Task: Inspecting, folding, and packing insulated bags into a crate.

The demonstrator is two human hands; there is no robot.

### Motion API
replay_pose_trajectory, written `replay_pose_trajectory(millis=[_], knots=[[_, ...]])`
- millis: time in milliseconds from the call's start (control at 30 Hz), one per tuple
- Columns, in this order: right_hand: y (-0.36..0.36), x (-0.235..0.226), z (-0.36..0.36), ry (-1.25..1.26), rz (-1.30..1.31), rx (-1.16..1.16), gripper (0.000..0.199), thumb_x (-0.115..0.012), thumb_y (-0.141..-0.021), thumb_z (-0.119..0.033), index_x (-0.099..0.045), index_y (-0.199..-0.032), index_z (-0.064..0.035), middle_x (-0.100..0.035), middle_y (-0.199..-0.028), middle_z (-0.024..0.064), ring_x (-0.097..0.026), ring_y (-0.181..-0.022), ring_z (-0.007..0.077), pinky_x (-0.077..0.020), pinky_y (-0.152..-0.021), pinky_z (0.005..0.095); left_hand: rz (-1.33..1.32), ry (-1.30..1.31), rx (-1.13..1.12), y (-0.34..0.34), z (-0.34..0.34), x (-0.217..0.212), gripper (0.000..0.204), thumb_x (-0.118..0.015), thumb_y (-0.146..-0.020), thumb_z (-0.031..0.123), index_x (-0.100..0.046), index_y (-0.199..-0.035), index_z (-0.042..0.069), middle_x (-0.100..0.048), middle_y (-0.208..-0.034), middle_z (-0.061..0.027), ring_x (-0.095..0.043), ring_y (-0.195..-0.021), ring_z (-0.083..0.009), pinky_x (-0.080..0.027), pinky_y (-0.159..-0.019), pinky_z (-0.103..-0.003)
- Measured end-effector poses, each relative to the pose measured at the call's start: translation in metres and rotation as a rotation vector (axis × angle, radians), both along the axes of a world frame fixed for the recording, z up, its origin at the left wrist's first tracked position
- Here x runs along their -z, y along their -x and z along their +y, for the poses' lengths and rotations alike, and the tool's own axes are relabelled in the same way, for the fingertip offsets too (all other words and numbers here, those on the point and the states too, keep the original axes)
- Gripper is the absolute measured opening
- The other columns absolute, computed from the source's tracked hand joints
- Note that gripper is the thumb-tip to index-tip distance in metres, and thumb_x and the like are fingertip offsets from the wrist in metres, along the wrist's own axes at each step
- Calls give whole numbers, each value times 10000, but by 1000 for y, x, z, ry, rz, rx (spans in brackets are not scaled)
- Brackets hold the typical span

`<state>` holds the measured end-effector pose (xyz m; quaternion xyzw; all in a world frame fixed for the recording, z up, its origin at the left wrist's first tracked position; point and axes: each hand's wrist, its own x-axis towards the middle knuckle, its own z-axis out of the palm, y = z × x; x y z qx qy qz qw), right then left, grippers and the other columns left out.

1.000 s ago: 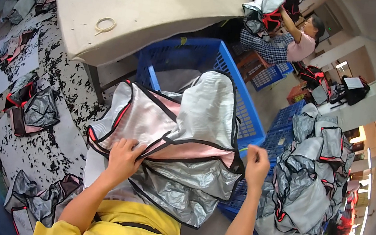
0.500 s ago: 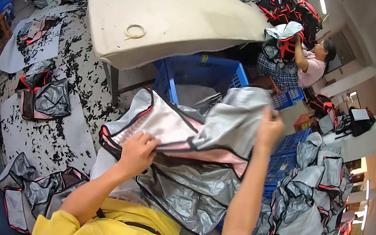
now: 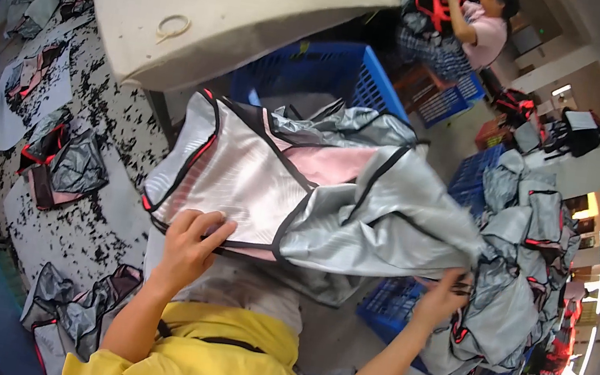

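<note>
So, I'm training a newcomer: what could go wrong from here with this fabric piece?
The black-edged silver fabric piece is rumpled toward the right hand, so creases might get trapped. That end also overlaps the heap of silver pieces in view; if they touch, it could snag. Its far side overlaps the blue crate in view, so it might slip in.

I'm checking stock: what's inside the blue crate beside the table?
Inside the crate, something grey shows, too unclear to name. The fabric covers its near part; anything there is hidden.
</note>
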<state>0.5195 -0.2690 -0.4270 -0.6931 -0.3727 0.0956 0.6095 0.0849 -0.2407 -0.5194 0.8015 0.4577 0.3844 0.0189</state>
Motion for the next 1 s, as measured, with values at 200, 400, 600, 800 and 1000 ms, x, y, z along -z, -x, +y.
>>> replay_pose_trajectory(millis=[200, 400, 600, 800, 1000], knots=[[-31, 160, -74, 163, 228, 34, 218, -674, -960, -104, -677, -1155, -7, -673, -934, 19, -573, -713, 86, -420, -565, 241, 44, 288, 71, -7, -21, 87, 742, -740, -629, -32, -670, -1343, 154, -610, -1277, -98, -579, -916, -297, -513, -791, -408], [-30, 149, -74, 213, 206, -19, 78, -617, -981, -61, -649, -1023, -3, -639, -762, 11, -533, -604, 75, -371, -511, 238, 47, 318, 72, -7, -25, 84, 780, -802, -599, -4, -663, -1350, 158, -603, -1287, -92, -585, -935, -299, -521, -793, -401], [-21, 144, -65, 261, 220, -40, 75, -599, -935, 40, -641, -985, 5, -609, -697, 25, -525, -582, 88, -361, -509, 261, 17, 329, 66, -4, -26, 88, 781, -818, -609, 12, -649, -1359, 151, -601, -1303, -99, -592, -945, -301, -525, -804, -401], [-29, 144, -68, 264, 185, -20, 106, -586, -918, 63, -645, -981, 2, -604, -678, 26, -520, -563, 97, -358, -501, 270, -18, 342, 87, -9, -20, 83, 758, -817, -607, 6, -654, -1334, 141, -605, -1295, -109, -597, -930, -303, -528, -809, -409], [-16, 138, -65, 287, 177, -3, 119, -570, -909, 58, -632, -859, -30, -613, -670, 19, -549, -567, 100, -390, -505, 260, 31, 449, 17, -19, -25, 51, 677, -848, -693, 100, -639, -1338, 90, -580, -1327, -162, -591, -1048, -372, -505, -911, -452]])
